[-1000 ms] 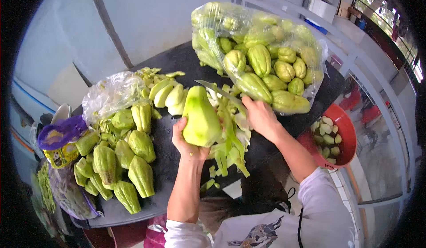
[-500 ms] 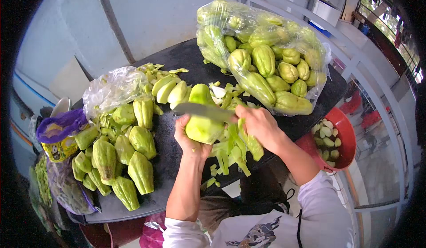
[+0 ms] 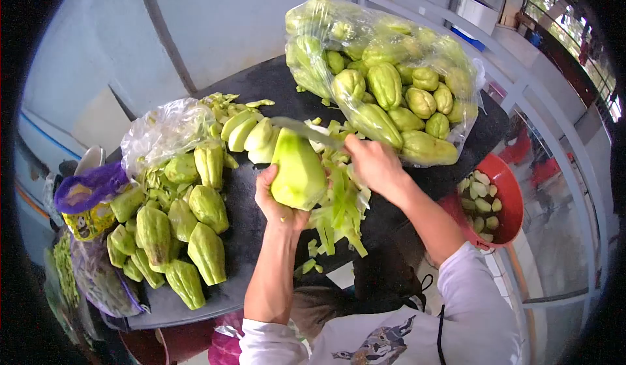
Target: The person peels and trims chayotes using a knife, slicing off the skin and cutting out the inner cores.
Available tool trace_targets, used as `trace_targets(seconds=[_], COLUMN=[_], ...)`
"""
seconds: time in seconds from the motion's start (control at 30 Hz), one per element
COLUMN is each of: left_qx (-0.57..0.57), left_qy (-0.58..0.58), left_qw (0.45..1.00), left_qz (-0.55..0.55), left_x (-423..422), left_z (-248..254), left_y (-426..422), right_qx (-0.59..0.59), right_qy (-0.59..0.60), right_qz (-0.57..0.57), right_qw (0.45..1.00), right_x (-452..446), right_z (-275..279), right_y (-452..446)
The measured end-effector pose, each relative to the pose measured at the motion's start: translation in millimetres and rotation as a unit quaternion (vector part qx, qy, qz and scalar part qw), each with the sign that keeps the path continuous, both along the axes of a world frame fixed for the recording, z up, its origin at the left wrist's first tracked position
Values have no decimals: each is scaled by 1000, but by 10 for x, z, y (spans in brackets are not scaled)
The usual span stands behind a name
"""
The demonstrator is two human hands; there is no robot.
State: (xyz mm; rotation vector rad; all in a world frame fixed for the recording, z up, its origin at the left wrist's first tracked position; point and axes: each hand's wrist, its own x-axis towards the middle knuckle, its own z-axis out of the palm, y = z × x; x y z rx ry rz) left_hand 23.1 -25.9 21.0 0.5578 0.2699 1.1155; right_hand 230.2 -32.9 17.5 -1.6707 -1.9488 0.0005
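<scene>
A largely peeled chayote is gripped from below in my left hand, its pale flesh facing up. My right hand is closed round the handle of a knife, whose blade lies across the far end of the chayote. The handle itself is hidden in the fist. Under and beside the fruit is a heap of green peel strips. Just beyond my left hand stand several peeled chayotes in a row. To the left, unpeeled chayotes lie grouped on the dark table.
A clear plastic bag full of chayotes fills the far right of the table. Below its right edge, a red bucket holds pale pieces. At left are a crumpled plastic bag and a purple-rimmed yellow bag. A metal railing runs behind.
The knife has gone from across the chayote's middle to its far end. A long peel strip hanging by my right hand has dropped onto the heap. The chayote is tilted slightly differently.
</scene>
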Motion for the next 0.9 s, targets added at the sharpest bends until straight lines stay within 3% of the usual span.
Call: trace_targets(seconds=[0.17, 0.23, 0.4, 0.5, 0.73, 0.9], left_qx=[13, 21, 31, -101, -99, -51], left_qy=[13, -59, -92, -77, -105, -92], left_qw=[1000, 998, 995, 980, 986, 993], left_qz=[17, 10, 34, 154, 81, 63], left_x=[41, 13, -57, -6, 3, 10], left_z=[3, -17, -31, 80, 2, 9], left_y=[-37, 35, 114, 101, 119, 97], right_qx=[-15, -12, 17, 68, 214, 236], right_qy=[64, 78, 110, 64, -73, -78], right_qz=[15, 23, 49, 56, 109, 117], right_qw=[998, 997, 993, 994, 968, 962], right_x=[79, 40, -67, -111, -330, -429], right_z=[-51, -44, 22, -16, 151, 213], right_y=[-30, -36, -111, -133, -245, -239])
